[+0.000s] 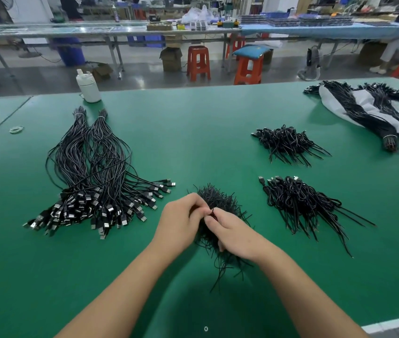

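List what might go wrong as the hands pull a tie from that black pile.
1. The left hand and right hand pinch one black tie above the tangled tie pile; pulling may drag neighbours out too.
2. Loose strands trail toward the person, so the right forearm could sweep them aside.
3. The coiled cables lie near on the right; stray ties could mix in.

Cables point(96, 179) left of ties point(218, 198) (apparently)

L hand point(181, 217) & R hand point(233, 234) meet, fingers curled, pinching black tie point(213, 211); 2 forearms converge.
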Demonstrator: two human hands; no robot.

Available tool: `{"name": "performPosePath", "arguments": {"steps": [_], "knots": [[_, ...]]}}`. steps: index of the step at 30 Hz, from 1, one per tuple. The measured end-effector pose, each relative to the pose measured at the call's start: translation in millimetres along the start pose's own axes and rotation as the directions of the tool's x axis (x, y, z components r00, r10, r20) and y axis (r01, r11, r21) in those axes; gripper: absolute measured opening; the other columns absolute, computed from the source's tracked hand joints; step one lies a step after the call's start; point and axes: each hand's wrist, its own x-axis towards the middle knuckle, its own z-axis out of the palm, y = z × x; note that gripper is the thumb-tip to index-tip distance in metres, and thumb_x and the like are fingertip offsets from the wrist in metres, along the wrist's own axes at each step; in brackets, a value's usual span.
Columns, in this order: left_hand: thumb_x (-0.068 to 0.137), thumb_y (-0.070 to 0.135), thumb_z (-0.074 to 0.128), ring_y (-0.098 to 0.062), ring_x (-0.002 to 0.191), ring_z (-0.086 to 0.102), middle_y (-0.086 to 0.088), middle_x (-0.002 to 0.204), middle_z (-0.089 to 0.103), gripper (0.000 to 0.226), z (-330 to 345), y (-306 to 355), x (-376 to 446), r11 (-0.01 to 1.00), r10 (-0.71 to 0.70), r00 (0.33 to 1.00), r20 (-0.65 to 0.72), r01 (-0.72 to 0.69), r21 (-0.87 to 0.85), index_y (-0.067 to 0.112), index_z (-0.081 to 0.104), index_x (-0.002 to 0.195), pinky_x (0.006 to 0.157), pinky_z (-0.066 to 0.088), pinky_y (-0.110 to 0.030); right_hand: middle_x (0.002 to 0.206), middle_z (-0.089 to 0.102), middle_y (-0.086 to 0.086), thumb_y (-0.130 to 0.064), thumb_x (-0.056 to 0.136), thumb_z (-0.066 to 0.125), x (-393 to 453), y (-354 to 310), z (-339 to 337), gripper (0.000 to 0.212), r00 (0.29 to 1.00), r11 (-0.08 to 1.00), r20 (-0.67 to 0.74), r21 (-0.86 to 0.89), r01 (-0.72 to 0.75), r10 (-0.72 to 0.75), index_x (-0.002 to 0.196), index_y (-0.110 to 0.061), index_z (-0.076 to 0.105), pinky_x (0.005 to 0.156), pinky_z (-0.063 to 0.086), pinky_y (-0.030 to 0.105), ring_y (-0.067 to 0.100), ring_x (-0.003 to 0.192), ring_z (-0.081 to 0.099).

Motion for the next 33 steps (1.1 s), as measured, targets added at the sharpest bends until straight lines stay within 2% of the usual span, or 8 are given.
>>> {"name": "performPosePath", "arguments": {"steps": [3,6,10,12,19,23,28,33], "knots": [[0.089,0.02,0.07,0.005,0.064,0.054,0.015,0.068,0.064,0.023,1.2,-1.9,0.8,0.992,-0.111,0.993,0.032,0.112,-0.055,0.032,0.062,0.071,0.06,0.036,-0.011,0.08,0.047,-0.005,-0.043,0.105,0.031,-2.4,1.6,2.8,0.03,0.992,0.941,-0.055,-0.326,0.088,-0.112,0.079,-0.029,0.031,0.075,0.044,0.043,0.021,0.076,0.051],[0.088,0.019,0.07,0.0,0.062,0.054,0.013,0.067,0.064,0.026,4.3,-3.5,1.6,0.979,-0.18,0.983,0.029,0.182,-0.096,0.032,0.062,0.068,0.06,0.038,-0.02,0.082,0.043,-0.006,-0.044,0.106,0.027,-3.7,1.8,5.5,0.027,0.984,0.891,-0.08,-0.441,0.109,-0.16,0.083,-0.029,0.031,0.069,0.04,0.041,0.024,0.076,0.05],[0.09,0.017,0.069,-0.011,0.064,0.054,0.006,0.07,0.066,0.028,11.1,-3.2,3.8,0.969,-0.226,0.974,0.034,0.228,-0.093,0.03,0.06,0.067,0.062,0.039,-0.025,0.098,0.054,0.003,-0.04,0.107,0.026,-3.5,1.8,8.5,0.028,0.962,0.769,-0.115,-0.627,0.125,-0.25,0.104,-0.019,0.045,0.069,0.04,0.042,0.029,0.087,0.058],[0.091,0.015,0.067,-0.012,0.065,0.053,0.005,0.071,0.065,0.027,12.8,-3.2,4.7,0.965,-0.237,0.97,0.043,0.241,-0.107,0.029,0.06,0.069,0.063,0.039,-0.026,0.1,0.057,0.002,-0.04,0.107,0.025,-3.5,1.8,7.0,0.03,0.955,0.732,-0.133,-0.672,0.109,-0.264,0.105,-0.02,0.048,0.066,0.036,0.04,0.028,0.089,0.06],[0.096,0.017,0.061,-0.003,0.068,0.053,0.014,0.072,0.062,0.022,13.6,0.6,7.4,0.962,-0.253,0.965,0.064,0.258,-0.086,0.027,0.063,0.076,0.06,0.036,-0.019,0.098,0.06,-0.002,-0.04,0.107,0.025,-3.0,0.3,7.4,0.029,0.963,0.754,-0.176,-0.656,0.038,-0.202,0.099,-0.023,0.047,0.065,0.033,0.036,0.026,0.088,0.061],[0.094,0.023,0.064,-0.003,0.061,0.051,0.012,0.068,0.062,0.02,10.3,0.4,10.3,0.969,-0.239,0.968,0.078,0.243,-0.043,0.028,0.063,0.075,0.053,0.034,-0.011,0.103,0.06,-0.003,-0.04,0.107,0.026,-3.4,-0.3,8.5,0.032,0.964,0.734,-0.189,-0.679,0.009,-0.186,0.109,-0.02,0.052,0.066,0.033,0.036,0.024,0.09,0.062],[0.093,0.025,0.065,0.005,0.064,0.051,0.015,0.07,0.061,0.019,7.0,1.5,8.5,0.98,-0.195,0.979,0.058,0.192,0.052,0.03,0.062,0.074,0.058,0.036,-0.006,0.103,0.059,-0.007,-0.044,0.105,0.032,-5.1,-2.2,11.1,0.032,0.945,0.744,-0.267,-0.667,-0.039,-0.19,0.117,-0.027,0.057,0.065,0.035,0.031,0.017,0.096,0.061],[0.093,0.024,0.063,0.0,0.069,0.053,0.015,0.074,0.063,0.016,6.5,2.3,8.3,0.98,-0.186,0.981,0.052,0.181,0.085,0.029,0.063,0.078,0.059,0.035,-0.017,0.093,0.059,-0.009,-0.044,0.103,0.037,-8.6,-6.0,9.8,0.029,0.93,0.791,-0.297,-0.612,-0.011,-0.217,0.11,-0.032,0.063,0.065,0.036,0.029,0.015,0.087,0.06]]}}
